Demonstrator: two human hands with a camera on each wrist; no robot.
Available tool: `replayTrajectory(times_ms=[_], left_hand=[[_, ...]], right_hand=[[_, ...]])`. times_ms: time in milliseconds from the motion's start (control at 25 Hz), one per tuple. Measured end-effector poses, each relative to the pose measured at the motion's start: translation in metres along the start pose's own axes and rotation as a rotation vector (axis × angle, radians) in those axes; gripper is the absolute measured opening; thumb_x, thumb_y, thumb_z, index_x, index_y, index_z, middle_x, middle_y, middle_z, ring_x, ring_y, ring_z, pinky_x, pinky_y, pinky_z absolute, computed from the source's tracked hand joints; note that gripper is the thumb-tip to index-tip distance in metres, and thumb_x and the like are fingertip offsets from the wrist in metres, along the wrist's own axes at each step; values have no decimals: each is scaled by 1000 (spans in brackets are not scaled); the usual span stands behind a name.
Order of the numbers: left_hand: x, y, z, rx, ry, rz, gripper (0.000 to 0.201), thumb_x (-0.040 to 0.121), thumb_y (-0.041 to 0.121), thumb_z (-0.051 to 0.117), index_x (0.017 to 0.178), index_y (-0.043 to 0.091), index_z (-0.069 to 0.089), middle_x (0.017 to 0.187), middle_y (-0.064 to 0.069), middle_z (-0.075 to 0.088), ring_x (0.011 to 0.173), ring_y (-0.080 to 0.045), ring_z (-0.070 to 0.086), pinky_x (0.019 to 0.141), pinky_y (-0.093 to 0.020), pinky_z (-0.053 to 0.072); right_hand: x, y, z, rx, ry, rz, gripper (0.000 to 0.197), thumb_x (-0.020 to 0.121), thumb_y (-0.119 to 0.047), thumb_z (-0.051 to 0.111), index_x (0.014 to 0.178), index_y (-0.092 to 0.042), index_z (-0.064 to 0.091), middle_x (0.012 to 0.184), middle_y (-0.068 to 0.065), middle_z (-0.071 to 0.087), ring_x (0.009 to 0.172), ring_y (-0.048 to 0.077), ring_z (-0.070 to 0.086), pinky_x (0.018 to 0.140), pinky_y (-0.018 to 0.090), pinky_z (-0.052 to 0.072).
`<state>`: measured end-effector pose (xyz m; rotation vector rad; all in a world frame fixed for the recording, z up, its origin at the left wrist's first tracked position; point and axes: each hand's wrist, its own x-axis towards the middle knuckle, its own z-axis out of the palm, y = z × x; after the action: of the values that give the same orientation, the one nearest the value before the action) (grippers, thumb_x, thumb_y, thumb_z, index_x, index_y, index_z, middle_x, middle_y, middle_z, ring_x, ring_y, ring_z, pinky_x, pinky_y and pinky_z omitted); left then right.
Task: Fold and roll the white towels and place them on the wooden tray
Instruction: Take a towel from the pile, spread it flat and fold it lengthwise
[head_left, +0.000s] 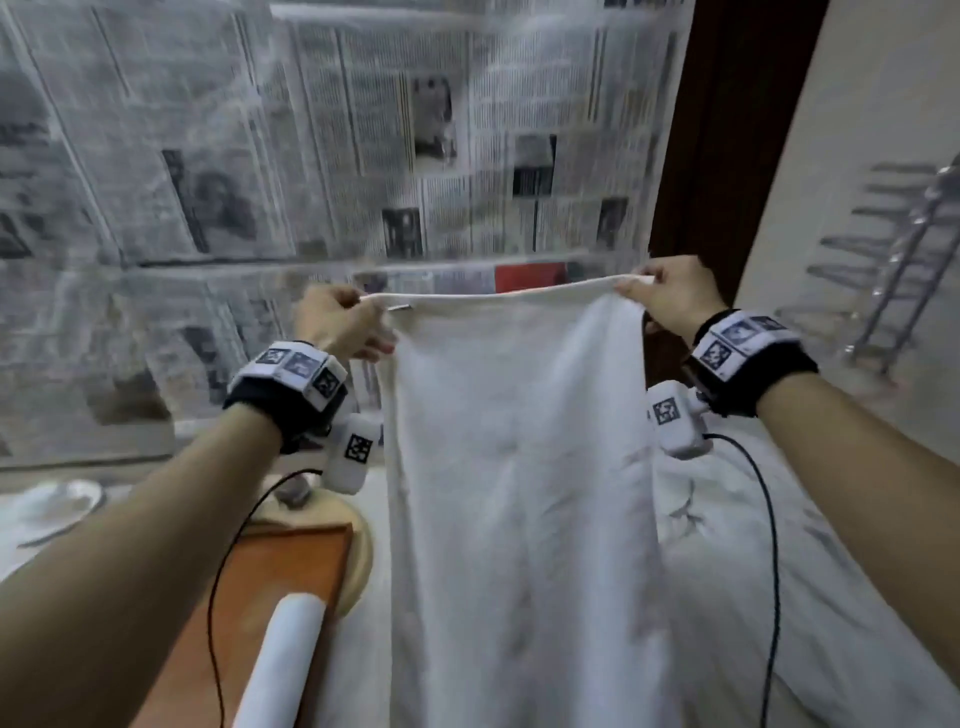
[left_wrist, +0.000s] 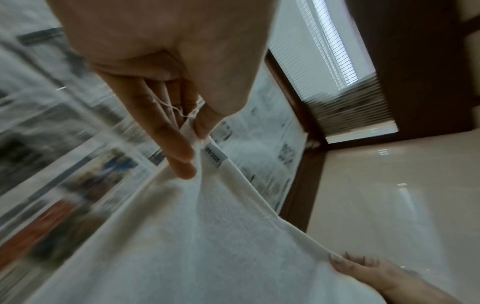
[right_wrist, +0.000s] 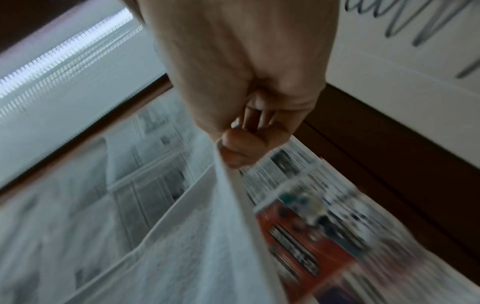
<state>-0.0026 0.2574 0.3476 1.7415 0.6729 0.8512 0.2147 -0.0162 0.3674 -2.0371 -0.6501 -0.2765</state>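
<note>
Forearms, mine, fill the near foreground, each with a black wrist strap. Rolled towel (head_left: 283, 660): white, lying on the wooden tray (head_left: 270, 582) at lower left. White towel (head_left: 519, 493): held up in the air, hanging lengthwise over the white-covered surface (head_left: 753, 561), top hem stretched taut between my hands. Left hand (head_left: 340, 327): thumb and fingers (left_wrist: 168, 131) pinching the left top corner, just by the small sewn label (left_wrist: 214, 156). Right hand (head_left: 670, 291): fingers curled, gripping the right top corner. Hands well apart. Newspaper-covered wall (head_left: 311, 156): behind, blurred. Metal rack (head_left: 898, 260): far right.
</note>
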Motion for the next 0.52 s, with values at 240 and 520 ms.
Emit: replayTrajectory(times_ms=[240,520], left_hand=[[15,-167,51,96,-10,-182,18,92,14,65,99,-1,70,78,-18,72,60,-21,72,62,-35,61],[-82,-313,134,491,-244,-216,53,88,2,59,139,3,46,141,-17,49,127,-35,49,105,-30,32]], right_hand=[[-15,123,104,-190,-198,154,14,87,-26,71,90,-13,75,70,3,62,65,14,59,63,22,47],[-134,247,227,-338,-550,246,67,93,-19,62,149,-5,28,160,14,15,146,30,20,117,36,17]])
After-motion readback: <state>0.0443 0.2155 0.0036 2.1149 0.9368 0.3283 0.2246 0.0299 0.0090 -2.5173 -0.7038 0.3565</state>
